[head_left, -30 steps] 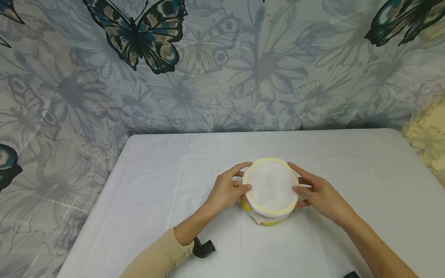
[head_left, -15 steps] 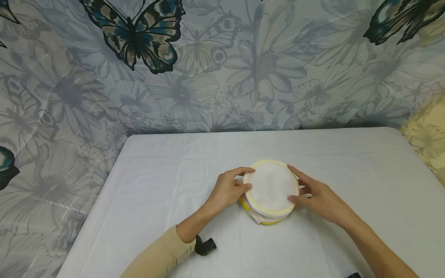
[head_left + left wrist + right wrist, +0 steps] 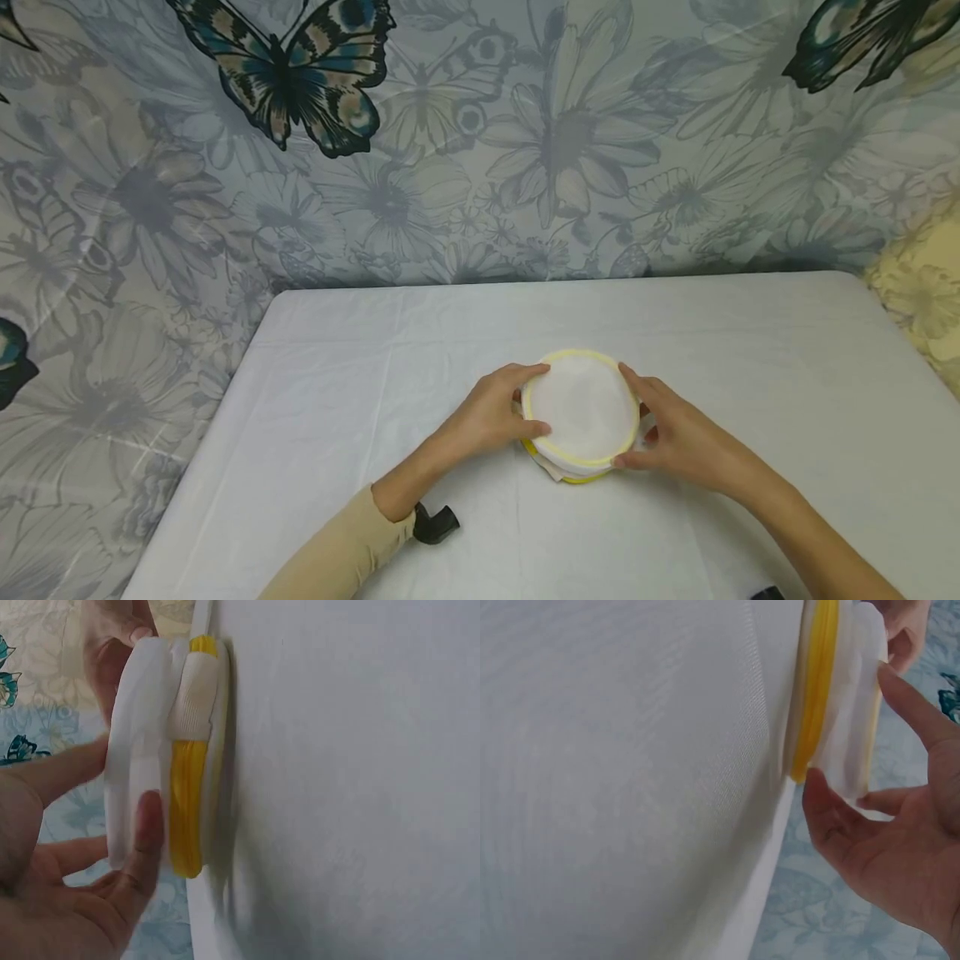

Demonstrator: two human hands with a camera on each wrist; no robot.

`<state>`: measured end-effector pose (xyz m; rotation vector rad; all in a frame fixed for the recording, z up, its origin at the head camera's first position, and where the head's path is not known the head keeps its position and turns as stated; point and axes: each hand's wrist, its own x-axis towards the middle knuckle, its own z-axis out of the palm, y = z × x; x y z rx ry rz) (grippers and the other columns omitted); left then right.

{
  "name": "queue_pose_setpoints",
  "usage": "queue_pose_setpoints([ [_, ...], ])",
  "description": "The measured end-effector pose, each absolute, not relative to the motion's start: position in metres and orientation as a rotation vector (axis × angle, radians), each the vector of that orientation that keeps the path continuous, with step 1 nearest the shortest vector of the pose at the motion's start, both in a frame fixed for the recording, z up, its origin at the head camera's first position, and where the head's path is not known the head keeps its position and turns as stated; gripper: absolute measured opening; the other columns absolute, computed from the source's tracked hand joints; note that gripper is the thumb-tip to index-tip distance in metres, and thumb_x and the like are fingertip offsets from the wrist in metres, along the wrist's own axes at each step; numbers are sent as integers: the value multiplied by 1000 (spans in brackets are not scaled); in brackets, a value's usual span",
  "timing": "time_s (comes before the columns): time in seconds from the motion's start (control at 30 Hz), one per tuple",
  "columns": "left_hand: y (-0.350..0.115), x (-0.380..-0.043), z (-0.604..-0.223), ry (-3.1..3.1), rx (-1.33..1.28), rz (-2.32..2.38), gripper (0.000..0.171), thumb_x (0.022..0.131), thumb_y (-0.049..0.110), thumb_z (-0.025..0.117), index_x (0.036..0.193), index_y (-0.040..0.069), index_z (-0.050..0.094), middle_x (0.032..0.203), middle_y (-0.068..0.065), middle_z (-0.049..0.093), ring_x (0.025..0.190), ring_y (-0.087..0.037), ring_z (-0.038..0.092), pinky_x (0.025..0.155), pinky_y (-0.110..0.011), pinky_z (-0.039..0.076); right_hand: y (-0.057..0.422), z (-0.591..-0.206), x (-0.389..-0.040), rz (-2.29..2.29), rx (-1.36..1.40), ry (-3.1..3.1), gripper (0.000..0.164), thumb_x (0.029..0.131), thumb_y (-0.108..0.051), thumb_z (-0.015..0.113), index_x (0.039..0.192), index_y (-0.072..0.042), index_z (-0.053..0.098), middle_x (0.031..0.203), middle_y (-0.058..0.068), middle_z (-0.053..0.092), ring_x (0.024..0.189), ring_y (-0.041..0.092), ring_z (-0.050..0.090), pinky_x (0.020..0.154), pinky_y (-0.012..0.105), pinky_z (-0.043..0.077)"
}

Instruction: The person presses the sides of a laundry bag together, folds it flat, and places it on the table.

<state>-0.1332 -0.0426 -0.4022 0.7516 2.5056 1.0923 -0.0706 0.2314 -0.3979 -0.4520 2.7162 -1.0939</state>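
A round white fabric bag point(image 3: 581, 408) with pale yellow edging lies flat on the table, its white top facing up. Low on its side runs a bright yellow zip-like band point(image 3: 187, 810), partly covered by a ribbed beige strip point(image 3: 196, 697). My left hand point(image 3: 501, 410) grips the bag's left side, thumb and forefinger on the top rim and other fingers against the soft white wall. On the opposite side my right hand point(image 3: 678, 437) holds the rim, its thumb at the near right edge. In the right wrist view, a fingertip meets the wall beside the yellow band point(image 3: 817, 690).
A white cloth covers the table point(image 3: 337, 375), whose far edge runs along a wall covering point(image 3: 450, 208) printed with flowers and butterflies. A black wrist device point(image 3: 437, 525) sits at the left sleeve point(image 3: 345, 542).
Both thumbs have slid nearer along the rim, the right one farther. The bag's top has sunk a little toward the yellow band, and less of the lower part shows.
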Motion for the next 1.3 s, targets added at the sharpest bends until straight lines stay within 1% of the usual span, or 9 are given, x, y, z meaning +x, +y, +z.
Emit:
queue_pose_setpoints([
  [0.13,-45,-133,-400,2567,890,856,98,74,35,90,154,16,38,142,-3,48,107,-12,58,92,-26,49,231,-401,-71,-1033,-501,2764,113,72,-38,89,155,3,25,131,19,50,95,19,58,70,26,54],
  [0.23,-45,-132,-400,2635,914,725,101,72,45,89,155,22,36,146,-1,46,127,-18,47,100,-36,46,232,-402,-72,-996,-514,2783,112,72,-38,89,154,5,26,129,19,51,94,18,58,69,25,53],
  [0.43,-47,-130,-406,2738,960,683,99,70,52,87,153,23,42,153,3,37,124,-17,44,88,-34,49,231,-401,-74,-942,-535,2797,113,73,-46,86,153,7,26,129,20,51,91,17,57,67,23,51],
  [0.73,-50,-129,-408,2757,1096,661,95,72,50,86,150,15,46,161,3,27,135,-17,42,98,-34,49,227,-398,-77,-850,-519,2788,113,75,-52,82,153,8,26,136,23,47,96,19,57,69,25,50],
  [0.93,-52,-129,-409,2704,1170,593,96,76,48,84,154,13,39,164,0,20,145,-19,31,112,-34,38,224,-399,-78,-745,-551,2816,110,77,-52,81,152,9,29,139,26,45,110,34,60,87,47,54],
  [1.0,-52,-129,-410,2675,1164,568,96,78,47,82,155,14,37,164,-1,20,148,-18,26,115,-34,34,222,-400,-78,-720,-556,2822,109,76,-52,81,151,9,30,141,28,43,119,43,55,93,56,50],
  [1.1,-51,-128,-409,2641,1145,532,95,80,46,81,155,13,35,164,-5,20,150,-18,20,116,-35,32,221,-402,-78,-669,-578,2842,107,77,-54,79,151,7,32,151,25,35,128,47,45,95,60,47],
  [1.2,-50,-128,-408,2621,1162,490,93,82,46,80,155,11,34,165,-7,17,151,-19,15,115,-34,32,222,-402,-77,-610,-643,2860,104,80,-54,77,153,4,31,161,17,23,140,45,32,101,61,41],
  [1.3,-50,-128,-406,2620,1216,427,90,85,46,77,155,8,34,165,-8,14,152,-20,12,117,-33,29,221,-402,-76,-529,-766,2845,99,85,-48,76,156,-1,25,165,11,14,148,40,18,113,57,29],
])
